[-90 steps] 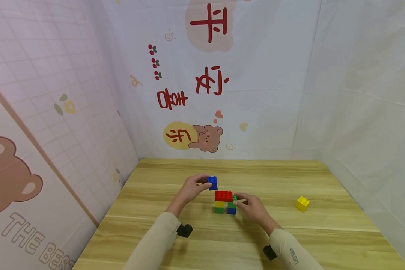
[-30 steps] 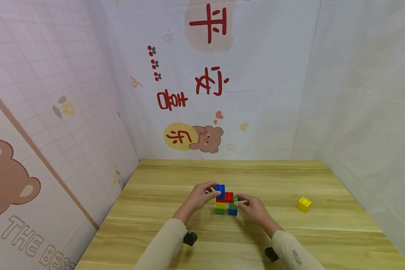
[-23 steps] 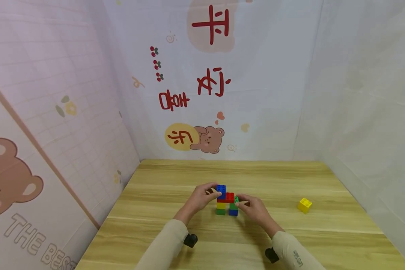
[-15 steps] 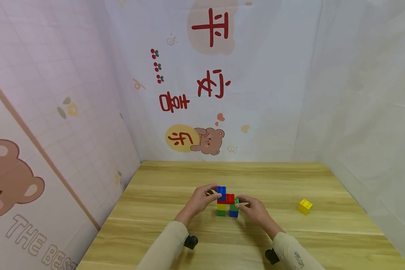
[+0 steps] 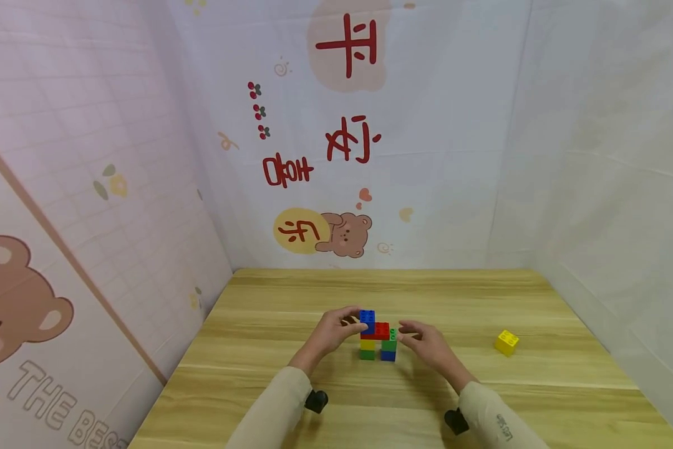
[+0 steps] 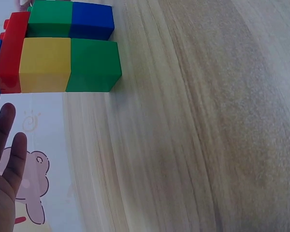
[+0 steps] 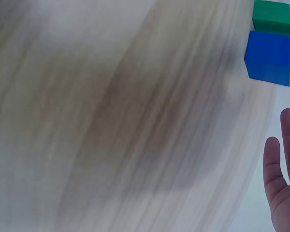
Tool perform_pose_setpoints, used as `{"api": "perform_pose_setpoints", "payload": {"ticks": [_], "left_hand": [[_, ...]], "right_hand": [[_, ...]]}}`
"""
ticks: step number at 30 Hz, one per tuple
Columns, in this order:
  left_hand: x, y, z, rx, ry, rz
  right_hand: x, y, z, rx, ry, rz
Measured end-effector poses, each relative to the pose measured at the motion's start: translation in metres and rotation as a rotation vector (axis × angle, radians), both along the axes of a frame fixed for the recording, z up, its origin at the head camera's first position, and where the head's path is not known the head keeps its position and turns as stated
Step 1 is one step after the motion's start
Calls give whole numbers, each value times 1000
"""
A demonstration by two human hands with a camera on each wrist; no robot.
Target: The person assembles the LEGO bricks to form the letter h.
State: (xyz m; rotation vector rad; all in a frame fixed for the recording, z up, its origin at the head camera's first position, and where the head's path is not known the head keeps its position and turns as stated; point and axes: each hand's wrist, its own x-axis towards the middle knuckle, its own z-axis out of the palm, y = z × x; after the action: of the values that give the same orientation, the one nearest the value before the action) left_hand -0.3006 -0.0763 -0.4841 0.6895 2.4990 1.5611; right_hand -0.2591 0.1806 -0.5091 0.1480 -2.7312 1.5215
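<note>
My left hand [image 5: 333, 330] pinches a blue toy brick [image 5: 367, 319] seated on the left end of a red brick [image 5: 382, 331]. That red brick bridges two columns: yellow [image 6: 46, 65] over green [image 6: 94, 67] on the left, green [image 5: 389, 344] over blue [image 7: 268, 58] on the right. The top green brick's studs show beside the red one's right end. Just right of this column is my right hand [image 5: 430, 348], thumb and fingers apart and holding nothing. In the left wrist view the blue top brick is mostly cut off by the frame edge.
A loose yellow brick [image 5: 507, 342] lies on the wooden table [image 5: 448, 299] to the right of the structure. Behind the table hangs a white printed cloth [image 5: 443, 187], with more cloth along both sides.
My left hand has brought the blue brick right and down onto the red brick's left end. My right hand has let go of the green brick and moved slightly right.
</note>
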Motion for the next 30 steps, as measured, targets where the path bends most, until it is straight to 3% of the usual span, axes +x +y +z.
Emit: {"api": "perform_pose_setpoints", "payload": {"ticks": [14,23,27,30], "left_hand": [[1,2,2,10,-43,21],[-1,2,2,8,-27,16],[-1,2,2,9,-30,12],[-1,1,3,10,-40,10]], "right_hand": [[0,55,8,40,67,-110],[6,118,24,108,173,-285],[14,147,25,115,141,-394],[22,165,19,115,71,-444]]}}
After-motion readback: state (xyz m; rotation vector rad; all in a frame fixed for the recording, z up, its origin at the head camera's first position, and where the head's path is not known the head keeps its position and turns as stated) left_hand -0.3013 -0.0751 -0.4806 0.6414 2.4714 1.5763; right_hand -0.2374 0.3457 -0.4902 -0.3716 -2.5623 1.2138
